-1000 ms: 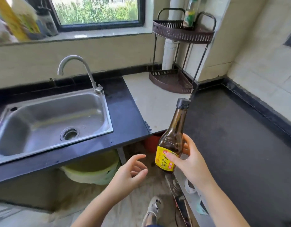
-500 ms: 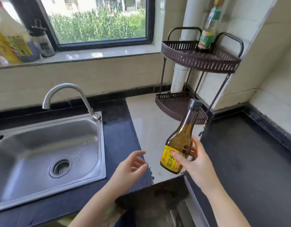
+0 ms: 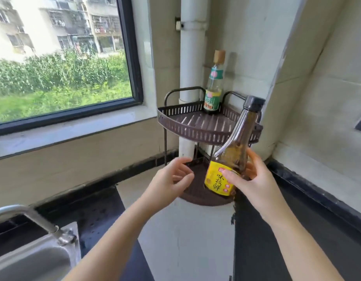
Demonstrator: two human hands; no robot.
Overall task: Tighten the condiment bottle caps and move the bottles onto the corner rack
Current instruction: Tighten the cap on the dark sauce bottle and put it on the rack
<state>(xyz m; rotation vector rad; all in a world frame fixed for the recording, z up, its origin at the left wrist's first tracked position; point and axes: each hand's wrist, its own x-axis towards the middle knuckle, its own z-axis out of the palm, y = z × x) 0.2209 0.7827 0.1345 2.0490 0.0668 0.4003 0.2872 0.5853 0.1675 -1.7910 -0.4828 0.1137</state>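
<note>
Carried up from the desk edge, the brown bottle (image 3: 232,157) now tilts before the corner rack (image 3: 198,130), gripped by the right hand (image 3: 251,179); the left hand (image 3: 171,182) hovers beside it, fingers loose, holding nothing.

Right hand (image 3: 251,180) grips a bottle; left hand (image 3: 171,179) hovers loosely curled.

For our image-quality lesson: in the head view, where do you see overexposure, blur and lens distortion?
Head view: the buildings through the window are washed out by daylight; the brown bottle in the right hand is slightly smeared, especially its neck; the wide-angle lens bends the window frame and wall edges.
</note>
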